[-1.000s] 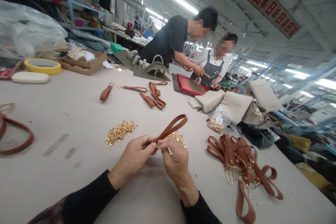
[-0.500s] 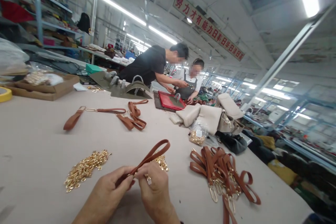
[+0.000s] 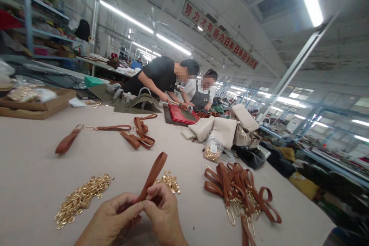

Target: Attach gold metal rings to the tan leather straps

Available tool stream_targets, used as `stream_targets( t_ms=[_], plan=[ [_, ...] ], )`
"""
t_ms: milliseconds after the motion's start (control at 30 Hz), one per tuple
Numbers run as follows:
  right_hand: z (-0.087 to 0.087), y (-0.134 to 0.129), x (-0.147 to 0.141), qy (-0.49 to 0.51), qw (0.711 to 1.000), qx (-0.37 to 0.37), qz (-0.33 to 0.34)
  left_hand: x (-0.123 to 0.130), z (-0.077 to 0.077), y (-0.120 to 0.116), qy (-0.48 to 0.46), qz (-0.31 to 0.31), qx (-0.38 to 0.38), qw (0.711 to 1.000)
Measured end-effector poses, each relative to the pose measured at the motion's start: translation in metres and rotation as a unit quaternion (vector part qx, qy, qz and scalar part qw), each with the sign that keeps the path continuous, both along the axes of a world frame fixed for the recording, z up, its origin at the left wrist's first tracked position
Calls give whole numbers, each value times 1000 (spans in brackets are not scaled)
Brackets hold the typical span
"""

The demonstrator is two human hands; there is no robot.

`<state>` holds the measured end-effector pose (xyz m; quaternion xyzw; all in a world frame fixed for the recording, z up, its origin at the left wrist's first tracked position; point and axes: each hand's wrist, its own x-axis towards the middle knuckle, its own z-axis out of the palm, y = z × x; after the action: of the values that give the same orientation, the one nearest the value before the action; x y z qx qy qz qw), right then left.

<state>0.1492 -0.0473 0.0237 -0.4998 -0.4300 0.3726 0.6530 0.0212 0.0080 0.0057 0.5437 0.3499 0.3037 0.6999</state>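
A looped brown leather strap [image 3: 154, 173] rises from between my hands at the bottom centre. My left hand [image 3: 115, 215] is closed around its lower end, thumb on top. Fingers pinched, my right hand [image 3: 164, 211] meets the strap at the same spot; whether a small metal piece is between the fingertips is hidden. Just behind the right hand lies a small pile of gold fasteners [image 3: 170, 182]. A larger heap of gold metal pieces [image 3: 82, 198] spreads on the table to the left. To the right is a pile of brown straps with gold clasps [image 3: 239, 188].
Several brown straps [image 3: 140, 136] lie farther back on the table [image 3: 34, 169]. A cardboard box [image 3: 43, 109] stands back left. Beige bags [image 3: 225, 128], a plastic bag of gold parts [image 3: 212, 152] and a black bag [image 3: 249, 155] sit back right. Two people [image 3: 164, 75] work across the table.
The view has shifted slightly. The strap's loop has turned to a narrower, more upright angle, and my fingers have shifted on its lower end. The co-worker's hands have lowered to the red piece.
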Motion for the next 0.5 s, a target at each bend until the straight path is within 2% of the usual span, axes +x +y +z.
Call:
stream_targets(
  t_ms=[267, 367, 500],
  plan=[
    [2, -1, -7, 66, 998, 20, -10, -5, 8, 2, 4, 4, 56, 998],
    [7, -4, -11, 82, 996, 9, 41, -7, 9, 1, 6, 5, 106, 994],
    [17, -7, -18, 34, 992, 13, 119, -5, 8, -6, -7, 36, 142, 989]
  ],
)
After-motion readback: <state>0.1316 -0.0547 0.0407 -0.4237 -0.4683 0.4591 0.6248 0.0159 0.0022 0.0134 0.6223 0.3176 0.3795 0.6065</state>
